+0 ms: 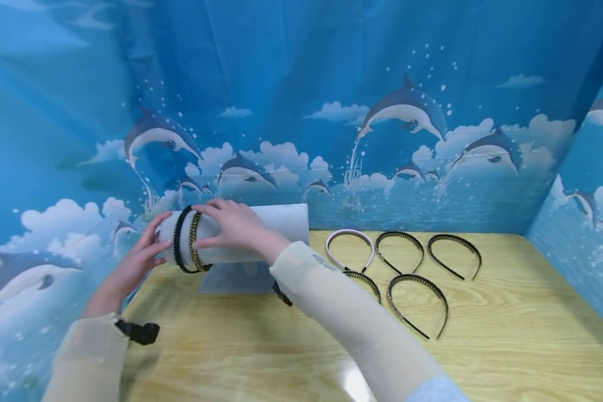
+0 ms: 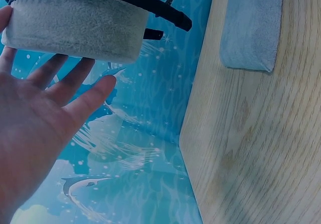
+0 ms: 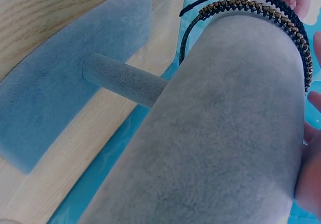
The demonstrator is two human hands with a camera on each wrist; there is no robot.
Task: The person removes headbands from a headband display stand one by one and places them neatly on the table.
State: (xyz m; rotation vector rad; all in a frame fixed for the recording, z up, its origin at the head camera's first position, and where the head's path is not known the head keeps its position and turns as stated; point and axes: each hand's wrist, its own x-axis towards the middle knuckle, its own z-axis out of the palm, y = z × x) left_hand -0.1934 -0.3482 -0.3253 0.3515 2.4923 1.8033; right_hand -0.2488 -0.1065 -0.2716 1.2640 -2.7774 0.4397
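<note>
A light grey plush roll [image 1: 281, 223] lies sideways on a stand with a short post [image 3: 120, 78] and flat base [image 2: 251, 28]. Near its left end it carries a black headband [image 1: 178, 240] and, beside that, a gold-and-black headband [image 1: 194, 240]. My left hand [image 2: 45, 108] is at the roll's left end, fingers spread and fairly straight, one digit touching the roll by the black band. From above, my right hand [image 1: 236, 226] reaches over the roll; its extended index finger meets the black band's top, and the thumb lies near the gold one. Its exact contact is partly hidden.
On the wooden table [image 1: 522, 335] to the right lie several headbands, among them a pink one [image 1: 349, 232] and a dark one [image 1: 454, 238]. My right forearm partly covers another headband [image 1: 367, 279]. A blue dolphin-print curtain [image 1: 301, 84] stands behind the table.
</note>
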